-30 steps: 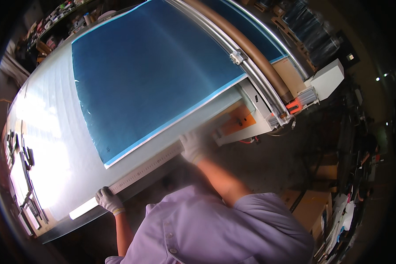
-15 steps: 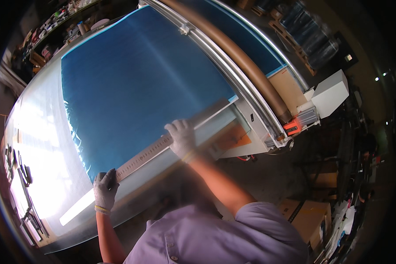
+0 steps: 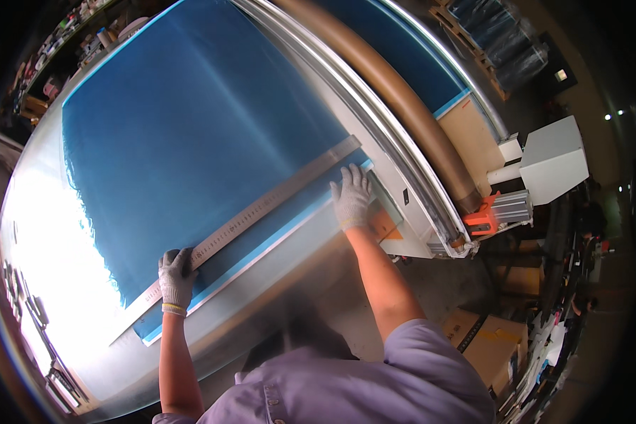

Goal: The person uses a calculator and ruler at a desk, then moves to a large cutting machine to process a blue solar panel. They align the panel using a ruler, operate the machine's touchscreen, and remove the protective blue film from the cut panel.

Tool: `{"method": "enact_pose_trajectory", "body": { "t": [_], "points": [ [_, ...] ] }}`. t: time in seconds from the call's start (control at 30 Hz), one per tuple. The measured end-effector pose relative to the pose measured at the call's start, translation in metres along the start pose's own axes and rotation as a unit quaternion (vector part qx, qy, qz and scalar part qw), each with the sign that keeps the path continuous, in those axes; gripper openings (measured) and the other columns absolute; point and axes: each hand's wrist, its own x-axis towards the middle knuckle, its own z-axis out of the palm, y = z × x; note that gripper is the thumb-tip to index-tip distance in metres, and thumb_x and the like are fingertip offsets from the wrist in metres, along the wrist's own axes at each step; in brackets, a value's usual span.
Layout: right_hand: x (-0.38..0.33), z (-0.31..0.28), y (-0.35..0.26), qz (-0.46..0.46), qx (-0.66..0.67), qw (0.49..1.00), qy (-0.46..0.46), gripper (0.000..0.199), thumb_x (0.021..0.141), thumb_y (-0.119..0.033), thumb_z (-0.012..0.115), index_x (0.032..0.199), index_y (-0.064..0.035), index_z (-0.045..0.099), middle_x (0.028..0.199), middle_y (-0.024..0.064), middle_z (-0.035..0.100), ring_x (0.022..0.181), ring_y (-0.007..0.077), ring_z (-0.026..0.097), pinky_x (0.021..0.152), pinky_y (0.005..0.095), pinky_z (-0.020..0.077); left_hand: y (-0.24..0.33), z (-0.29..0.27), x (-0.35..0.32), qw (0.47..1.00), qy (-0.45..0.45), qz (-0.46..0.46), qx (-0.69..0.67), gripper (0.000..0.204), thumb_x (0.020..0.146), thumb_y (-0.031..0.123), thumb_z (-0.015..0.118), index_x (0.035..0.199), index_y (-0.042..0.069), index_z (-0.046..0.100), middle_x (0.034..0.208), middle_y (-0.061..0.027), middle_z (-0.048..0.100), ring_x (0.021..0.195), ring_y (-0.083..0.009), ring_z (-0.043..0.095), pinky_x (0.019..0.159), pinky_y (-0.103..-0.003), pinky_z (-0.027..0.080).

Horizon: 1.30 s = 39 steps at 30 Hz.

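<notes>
A large sheet of blue film (image 3: 191, 127) covers much of the long table. Across its near part lies a long metal ruler (image 3: 261, 206), slanting up to the right, with a strip of blue showing on its near side. My left hand (image 3: 176, 280), in a pale knitted glove with darker fingertips, grips the ruler toward its left end. Beyond the ruler's near edge, my right hand (image 3: 352, 196), gloved too, rests with its fingers spread at the sheet's near right corner. It is apart from the ruler and holds nothing I can see.
Metal rails (image 3: 396, 159) and a brown roller (image 3: 396, 106) run along the table's right side, ending at an orange fitting (image 3: 482, 215) and a white box (image 3: 555, 159). A cardboard carton (image 3: 484, 343) stands on the floor at right. Dark tools (image 3: 32, 304) lie at the far left.
The ruler has shifted away from me, off the film's near edge and farther onto it, with my left hand still on it. My right hand has left the ruler and moved right.
</notes>
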Motion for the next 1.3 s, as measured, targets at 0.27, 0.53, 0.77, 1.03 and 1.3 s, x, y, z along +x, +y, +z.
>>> {"method": "enact_pose_trajectory", "body": {
  "t": [0.27, 0.53, 0.77, 1.03, 1.3],
  "points": [
    [0.014, 0.001, -0.001, -0.004, 0.064, 0.998, -0.001, 0.035, 0.090, -0.028, 0.068, 0.116, -0.0059, 0.062, 0.125, 0.0162, 0.057, 0.116, 0.0382, 0.053, 0.102, 0.0506, 0.0404, -0.010, -0.001, 0.007, 1.000, -0.013, -0.005, 0.005, 0.062, 0.060, 0.000, 0.080, 0.119, 0.013, 0.068, 0.110, -0.0127, 0.061, 0.106, -0.0366, 0.055, 0.094, -0.045, 0.047],
    [0.014, -0.003, -0.015, 0.015, 0.020, 1.000, -0.018, 0.056, 0.092, -0.033, 0.064, 0.141, -0.0087, 0.051, 0.144, 0.0117, 0.050, 0.117, 0.0375, 0.053, 0.105, 0.0496, 0.0404, -0.025, -0.008, 0.000, 1.000, -0.018, -0.023, 0.002, 0.067, 0.058, -0.005, 0.080, 0.123, 0.009, 0.069, 0.113, -0.0144, 0.061, 0.108, -0.0359, 0.056, 0.096, -0.044, 0.048],
    [0.011, 0.008, -0.009, 0.003, -0.017, 0.999, -0.043, 0.061, 0.096, -0.036, 0.058, 0.150, -0.0124, 0.043, 0.153, 0.0067, 0.045, 0.122, 0.0369, 0.050, 0.107, 0.0513, 0.0379, -0.032, -0.006, -0.006, 1.000, -0.009, -0.024, -0.015, 0.065, 0.059, -0.008, 0.078, 0.121, 0.006, 0.068, 0.118, -0.0161, 0.061, 0.112, -0.0375, 0.056, 0.098, -0.045, 0.047],
    [0.010, 0.008, -0.012, -0.003, -0.046, 0.998, -0.037, 0.059, 0.097, -0.036, 0.057, 0.149, -0.0124, 0.044, 0.153, 0.0064, 0.045, 0.122, 0.0362, 0.050, 0.107, 0.0516, 0.0373, -0.027, -0.011, -0.006, 1.000, -0.012, -0.015, -0.011, 0.061, 0.060, -0.006, 0.077, 0.119, 0.008, 0.069, 0.118, -0.0150, 0.061, 0.111, -0.0379, 0.056, 0.097, -0.045, 0.047],
    [0.011, 0.013, -0.009, -0.012, -0.099, 0.994, -0.040, 0.054, 0.099, -0.037, 0.053, 0.146, -0.0112, 0.049, 0.154, 0.0052, 0.044, 0.121, 0.0339, 0.048, 0.106, 0.0499, 0.0388, -0.023, -0.013, -0.002, 1.000, -0.012, -0.004, -0.010, 0.063, 0.060, -0.003, 0.079, 0.120, 0.013, 0.068, 0.118, -0.0129, 0.061, 0.112, -0.0373, 0.055, 0.099, -0.045, 0.046]
  ]
}}
